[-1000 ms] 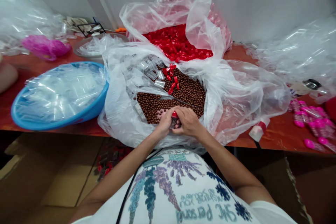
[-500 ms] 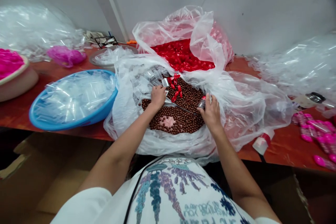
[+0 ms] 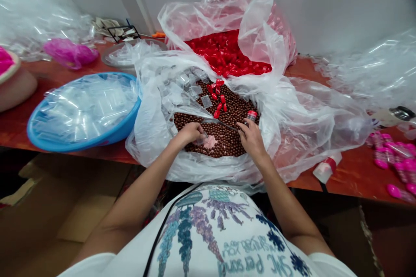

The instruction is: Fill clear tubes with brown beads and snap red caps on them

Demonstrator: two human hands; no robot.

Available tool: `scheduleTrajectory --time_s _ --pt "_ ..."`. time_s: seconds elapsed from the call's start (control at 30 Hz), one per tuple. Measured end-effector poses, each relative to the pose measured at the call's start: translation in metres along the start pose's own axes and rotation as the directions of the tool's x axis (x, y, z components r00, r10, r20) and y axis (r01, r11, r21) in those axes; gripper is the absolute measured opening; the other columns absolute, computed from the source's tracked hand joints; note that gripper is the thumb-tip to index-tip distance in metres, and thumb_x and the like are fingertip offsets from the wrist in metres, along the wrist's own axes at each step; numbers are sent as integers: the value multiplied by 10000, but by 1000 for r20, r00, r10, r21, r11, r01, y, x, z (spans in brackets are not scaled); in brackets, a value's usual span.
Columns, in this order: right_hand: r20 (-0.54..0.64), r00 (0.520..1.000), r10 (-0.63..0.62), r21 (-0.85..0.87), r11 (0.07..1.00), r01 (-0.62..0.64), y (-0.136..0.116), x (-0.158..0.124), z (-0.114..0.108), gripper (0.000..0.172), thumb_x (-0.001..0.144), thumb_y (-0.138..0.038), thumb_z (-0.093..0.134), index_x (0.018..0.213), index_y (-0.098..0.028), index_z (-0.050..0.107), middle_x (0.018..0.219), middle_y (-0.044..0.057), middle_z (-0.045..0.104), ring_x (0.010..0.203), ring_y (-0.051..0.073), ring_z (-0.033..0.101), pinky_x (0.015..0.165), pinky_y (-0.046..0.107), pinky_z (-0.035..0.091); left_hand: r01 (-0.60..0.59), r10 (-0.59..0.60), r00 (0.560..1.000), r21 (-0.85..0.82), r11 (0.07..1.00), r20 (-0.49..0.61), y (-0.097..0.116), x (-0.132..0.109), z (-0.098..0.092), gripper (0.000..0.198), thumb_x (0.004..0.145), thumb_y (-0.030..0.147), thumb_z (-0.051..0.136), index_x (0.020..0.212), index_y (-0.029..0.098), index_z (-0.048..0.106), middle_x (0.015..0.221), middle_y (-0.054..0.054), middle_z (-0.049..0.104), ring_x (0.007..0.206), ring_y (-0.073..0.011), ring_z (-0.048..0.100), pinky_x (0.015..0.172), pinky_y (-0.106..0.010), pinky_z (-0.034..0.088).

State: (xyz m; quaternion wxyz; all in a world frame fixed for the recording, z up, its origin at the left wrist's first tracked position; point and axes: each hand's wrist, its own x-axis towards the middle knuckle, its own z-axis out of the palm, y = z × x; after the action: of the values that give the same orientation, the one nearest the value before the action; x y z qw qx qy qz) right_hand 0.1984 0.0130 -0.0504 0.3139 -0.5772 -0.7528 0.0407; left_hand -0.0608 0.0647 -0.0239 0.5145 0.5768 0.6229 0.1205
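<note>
My left hand [image 3: 191,133] is low over the brown beads [image 3: 224,143], beside a bare pink patch [image 3: 210,141]. Its fingers pinch a small clear plastic container, mostly hidden by the hand. My right hand [image 3: 251,138] is at the right side of the beads, fingers curled at the end of a thin dark handle [image 3: 227,125] that lies across them. Just beyond it, a small clear container with a red cap [image 3: 251,114] rests on the beads. Several loose red caps [image 3: 218,99] and clear containers [image 3: 182,86] lie farther back in the white plastic bag [image 3: 147,108].
Behind is a bag of red caps [image 3: 227,56]. A blue basin [image 3: 128,119] of clear plastic pieces stands left on the red table [image 3: 354,177]. Pink-capped tubes [image 3: 390,151] lie at right, near a roll of tape [image 3: 326,169]. Cardboard boxes [image 3: 87,216] are below.
My left hand has come down and nearer, from the clear containers to the pink patch. My right hand has let go of the red-capped container and moved left to the thin handle.
</note>
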Motion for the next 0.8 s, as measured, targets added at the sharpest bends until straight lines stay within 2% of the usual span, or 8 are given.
scheduleTrajectory --time_s 0.07,0.23,0.37,0.47,0.6,0.8 --pt "-1 1000 -6 15 1000 6 -2 -1 1 333 866 -166 455 1169 -166 594 1281 148 476 1167 261 448 997 467 401 -16 16 1000 -50 999 1 -1 5 15 191 611 220 736 691 141 581 551 1 584 478 -130 560 453 -216 436" --pt "8 1000 21 68 997 -21 -3 -9 -1 333 877 -173 428 1162 -188 600 1277 133 482 1173 247 450 1001 464 399 -135 104 980 -178 975 -171 9 24 50 232 641 260 740 758 145 576 617 8 594 483 -98 549 452 -195 442" --pt "27 997 66 99 993 -68 -2 -14 -6 345 882 -169 405 1163 -190 603 1280 130 479 1188 240 445 1016 456 388 -243 176 957 -306 921 -230 16 32 67 238 635 218 740 787 144 571 668 2 581 491 -97 539 441 -208 452" --pt "28 995 92 135 986 -95 -2 -14 -8 366 886 -158 376 1173 -213 596 1278 119 482 1191 232 450 1013 461 393 -264 193 957 -379 887 -215 16 35 71 225 626 158 726 795 137 578 667 3 562 527 -103 545 455 -215 464" --pt "26 995 96 169 981 -99 -1 -6 -9 384 881 -141 357 1170 -220 598 1269 110 495 1191 221 460 1018 450 394 -209 159 978 -528 823 -139 14 32 70 295 588 79 720 846 128 585 684 12 549 591 -106 561 522 -237 502" --pt "29 997 70 152 986 -74 -3 14 -11 383 887 -136 343 1166 -205 597 1255 105 510 1188 203 468 1029 416 388 -155 136 988 -635 756 -79 13 18 67 304 601 32 677 886 109 604 762 -13 569 624 -108 583 548 -256 529"
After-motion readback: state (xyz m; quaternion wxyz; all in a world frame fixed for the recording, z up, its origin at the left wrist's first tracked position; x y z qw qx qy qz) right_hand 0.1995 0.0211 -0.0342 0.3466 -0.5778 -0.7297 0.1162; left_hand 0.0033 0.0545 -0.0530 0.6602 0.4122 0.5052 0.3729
